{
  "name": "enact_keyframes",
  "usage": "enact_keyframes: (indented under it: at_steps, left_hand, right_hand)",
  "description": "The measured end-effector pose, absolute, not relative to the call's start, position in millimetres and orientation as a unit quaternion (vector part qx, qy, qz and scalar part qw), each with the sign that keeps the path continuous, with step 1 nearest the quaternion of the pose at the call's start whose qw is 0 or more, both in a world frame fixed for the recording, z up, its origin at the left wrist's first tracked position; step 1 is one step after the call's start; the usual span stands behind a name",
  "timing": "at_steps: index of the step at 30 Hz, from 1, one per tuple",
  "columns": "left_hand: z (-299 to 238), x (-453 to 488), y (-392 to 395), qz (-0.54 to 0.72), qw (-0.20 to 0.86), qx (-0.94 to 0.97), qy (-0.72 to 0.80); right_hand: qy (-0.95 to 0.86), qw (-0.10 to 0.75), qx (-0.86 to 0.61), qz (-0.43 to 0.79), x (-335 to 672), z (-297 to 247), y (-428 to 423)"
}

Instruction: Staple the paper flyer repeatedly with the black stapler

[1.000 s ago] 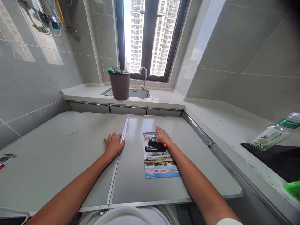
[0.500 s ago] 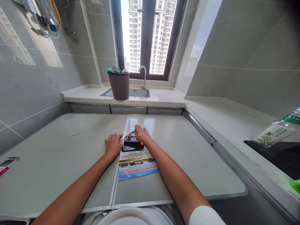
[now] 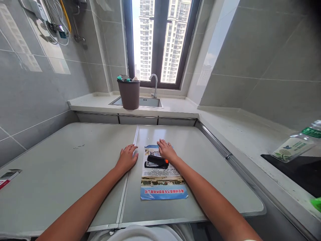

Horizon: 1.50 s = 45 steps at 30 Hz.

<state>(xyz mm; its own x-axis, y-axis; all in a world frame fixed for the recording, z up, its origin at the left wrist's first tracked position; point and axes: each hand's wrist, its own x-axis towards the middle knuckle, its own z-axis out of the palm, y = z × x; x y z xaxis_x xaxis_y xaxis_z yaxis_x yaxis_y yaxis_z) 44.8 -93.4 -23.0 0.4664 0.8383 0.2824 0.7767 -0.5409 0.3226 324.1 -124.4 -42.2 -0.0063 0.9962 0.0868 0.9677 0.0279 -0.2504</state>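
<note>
A black stapler (image 3: 156,162) is set on the far half of a printed leaflet (image 3: 164,192), which is laid flat on the table (image 3: 213,157). The leaflet's far right corner is covered by the right hand (image 3: 167,150), palm down, fingers extended. Left of the leaflet, the left hand (image 3: 127,158) is rested, fingers loosely parted. Beyond the leaflet, a brown bin (image 3: 129,97) is seen.

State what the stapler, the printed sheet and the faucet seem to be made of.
Stapler: likely black plastic, smooth and slightly glossy; bright silvery parts suggest some metal.
Printed sheet: probably paper, thin and flat with colour print; any coating is unclear.
Faucet: apparently polished or chromed metal, from its bright silvery highlights.
</note>
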Motion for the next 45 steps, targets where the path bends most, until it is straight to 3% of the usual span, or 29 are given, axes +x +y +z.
enact_keyframes:
  at_steps: [4, 9, 21, 29, 35, 45]
  left_hand:
    - [-23, 55, -105, 0.191, 0.097, 0.917, 0.337]
    - [-26, 57, -109, 0.12, 0.105, 0.943, 0.293]
    - [-25, 54, -97, 0.158, 0.126, 0.928, 0.313]
    - [0, 94, -46, 0.161, 0.091, 0.927, 0.326]
    - [-19, 112, -16, 0.094, 0.069, 0.927, 0.357]
    - [-12, 76, -32, 0.084, -0.001, 0.911, 0.403]
  right_hand:
    - [-0.709, 0.108, -0.695, 0.056, 327, -40, -127]
    - [-0.711, 0.117, -0.692, 0.039, 331, -43, -126]
    - [-0.745, 0.177, -0.642, 0.034, 362, -15, -148]
    - [-0.832, 0.19, -0.478, 0.209, 368, -10, -154]
    - [-0.831, 0.166, -0.496, 0.187, 345, -15, -149]
    - [-0.826, 0.221, -0.49, 0.171, 308, -24, -141]
